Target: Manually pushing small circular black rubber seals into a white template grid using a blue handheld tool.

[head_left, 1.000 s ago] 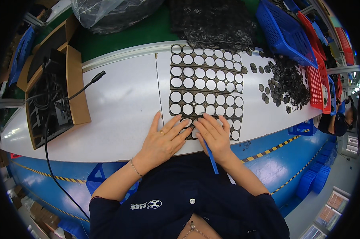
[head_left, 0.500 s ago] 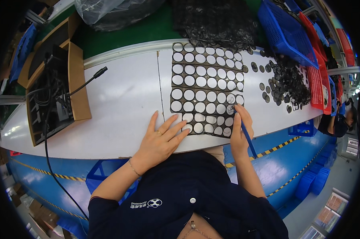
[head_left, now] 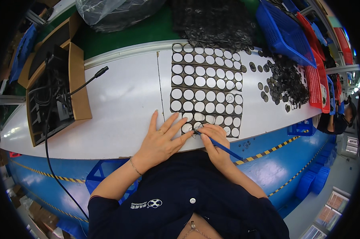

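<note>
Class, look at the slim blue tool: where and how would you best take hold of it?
Probably by the rear shaft of the slim blue tool, coming from the person's right: that straight end slants out uncovered, while the right hand grips nearer the other end.

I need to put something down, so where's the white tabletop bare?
Widest: between the cardboard box and the left hand, below the black cable connector. Smaller: between the black strips and the black discs, widening lower down. Crowded: around the right hand at the strips, and by the red basket, where discs pile up.
</note>
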A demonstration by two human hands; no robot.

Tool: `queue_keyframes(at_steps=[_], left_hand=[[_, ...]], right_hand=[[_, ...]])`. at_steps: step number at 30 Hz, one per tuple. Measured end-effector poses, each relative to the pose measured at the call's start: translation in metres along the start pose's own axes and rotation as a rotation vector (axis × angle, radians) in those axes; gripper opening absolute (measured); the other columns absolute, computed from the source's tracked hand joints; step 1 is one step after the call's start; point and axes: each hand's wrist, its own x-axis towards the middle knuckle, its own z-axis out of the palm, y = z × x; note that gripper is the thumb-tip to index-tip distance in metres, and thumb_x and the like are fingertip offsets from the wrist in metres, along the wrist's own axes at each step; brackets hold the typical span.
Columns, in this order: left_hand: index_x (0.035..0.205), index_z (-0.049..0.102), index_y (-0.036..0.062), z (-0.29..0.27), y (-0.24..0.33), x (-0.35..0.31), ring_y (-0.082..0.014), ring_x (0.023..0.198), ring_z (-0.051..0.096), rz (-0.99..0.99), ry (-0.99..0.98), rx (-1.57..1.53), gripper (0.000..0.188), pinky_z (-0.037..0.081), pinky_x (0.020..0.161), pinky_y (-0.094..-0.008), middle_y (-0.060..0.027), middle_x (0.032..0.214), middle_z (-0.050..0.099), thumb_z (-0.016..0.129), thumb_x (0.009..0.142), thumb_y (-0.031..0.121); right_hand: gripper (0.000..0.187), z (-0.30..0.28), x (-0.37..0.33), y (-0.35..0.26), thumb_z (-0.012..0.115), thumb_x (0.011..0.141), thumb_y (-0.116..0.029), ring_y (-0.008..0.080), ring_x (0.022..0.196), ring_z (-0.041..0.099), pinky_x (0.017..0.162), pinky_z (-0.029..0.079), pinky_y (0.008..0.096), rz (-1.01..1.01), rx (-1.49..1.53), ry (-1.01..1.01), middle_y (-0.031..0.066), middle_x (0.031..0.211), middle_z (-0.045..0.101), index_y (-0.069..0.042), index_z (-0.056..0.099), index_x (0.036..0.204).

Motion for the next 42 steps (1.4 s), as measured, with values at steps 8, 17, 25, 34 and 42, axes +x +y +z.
queue_keyframes(at_steps=[8, 17, 25, 34, 42], left_hand=[[0.132, 0.067, 0.0289, 0.001, -0.001, -0.001, -0.0271, 0.143, 0.044, 0.002, -0.001, -0.015, 0.043, 0.026, 0.116, -0.0685, -0.0029, 0.148, 0.055, 0.073, 0.089, 0.027], [0.132, 0.068, 0.0313, -0.001, -0.001, -0.002, -0.0263, 0.144, 0.043, 0.008, -0.013, -0.025, 0.043, 0.024, 0.118, -0.0681, -0.0023, 0.148, 0.055, 0.071, 0.089, 0.025], [0.128, 0.070, 0.0305, 0.000, -0.003, -0.003, -0.0268, 0.144, 0.043, 0.008, -0.034, -0.015, 0.040, 0.023, 0.118, -0.0686, -0.0021, 0.148, 0.055, 0.072, 0.088, 0.026], [0.124, 0.071, 0.0275, -0.001, -0.004, 0.000, -0.0286, 0.142, 0.046, 0.014, -0.001, -0.065, 0.037, 0.025, 0.116, -0.0703, -0.0024, 0.143, 0.058, 0.074, 0.087, 0.024], [0.123, 0.072, 0.0258, -0.004, -0.002, -0.003, -0.0272, 0.141, 0.047, 0.035, -0.014, -0.065, 0.037, 0.024, 0.116, -0.0711, -0.0017, 0.141, 0.060, 0.074, 0.087, 0.023]], right_hand=[[0.019, 0.001, 0.000, -0.002, 0.069, 0.096, -0.015, 0.0257, 0.117, 0.064, 0.108, 0.039, 0.0441, -0.006, -0.041, -0.013, 0.0086, 0.111, 0.074, -0.006, 0.074, 0.112], [0.020, 0.001, 0.000, -0.002, 0.069, 0.095, -0.014, 0.0266, 0.116, 0.064, 0.107, 0.040, 0.0439, -0.003, -0.024, -0.002, 0.0092, 0.109, 0.074, -0.006, 0.074, 0.112], [0.032, 0.009, -0.001, -0.007, 0.073, 0.088, -0.011, 0.0269, 0.122, 0.062, 0.109, 0.038, 0.0475, -0.359, -0.511, 0.009, 0.0095, 0.116, 0.071, -0.005, 0.070, 0.119], [0.030, -0.034, 0.033, 0.022, 0.060, 0.102, -0.014, 0.0271, 0.119, 0.065, 0.103, 0.046, 0.0396, 0.075, -0.013, 0.309, 0.0163, 0.121, 0.071, 0.003, 0.067, 0.126], [0.037, -0.059, 0.040, 0.052, 0.053, 0.108, -0.026, 0.0201, 0.118, 0.061, 0.107, 0.043, 0.0341, 0.347, 0.196, 0.277, 0.0125, 0.126, 0.069, 0.002, 0.069, 0.127]])
